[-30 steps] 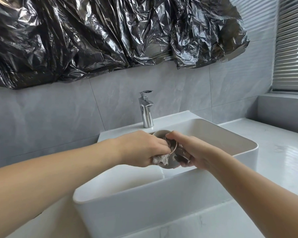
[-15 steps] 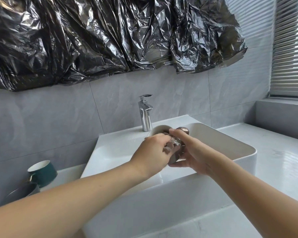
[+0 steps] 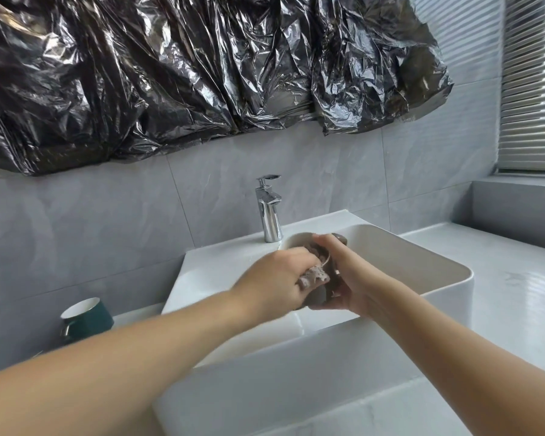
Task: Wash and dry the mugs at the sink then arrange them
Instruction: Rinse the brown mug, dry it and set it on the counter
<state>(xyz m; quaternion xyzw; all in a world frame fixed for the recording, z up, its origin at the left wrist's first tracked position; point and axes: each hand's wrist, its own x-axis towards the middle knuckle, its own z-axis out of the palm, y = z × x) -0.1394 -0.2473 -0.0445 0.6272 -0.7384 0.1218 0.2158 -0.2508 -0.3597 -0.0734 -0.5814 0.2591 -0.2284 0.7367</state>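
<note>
At the far left, a green mug (image 3: 87, 316) stood on the counter (image 3: 516, 294) beside the sink (image 3: 447, 269), well apart from the hands. It was not possible to tell if it was already washed.

Over the basin, the left hand (image 3: 274, 281) was closed around a soapy sponge (image 3: 315, 276) and pressed it against the outside of a brown mug (image 3: 323, 294). The fingers were curled tightly, so the sponge showed only between them.

The brown mug was held above the basin, just in front of the tap (image 3: 269, 212), tilted with its pale inside turned to the wall. The right hand (image 3: 356, 284) cupped it from below and from the right side, with the thumb lying over the rim; the fingers were wrapped around the body, not spread.

The mug looked like ceramic: stiff, rather heavy for its size, and easy to chip against the hard basin. With foam on it, it was probably slippery. The safest hold seemed to be around the body with the thumb hooked over the rim, or through the handle, which was hidden here. The sponge was soft and light and needed only a squeeze.

No water was visible from the tap.
</note>
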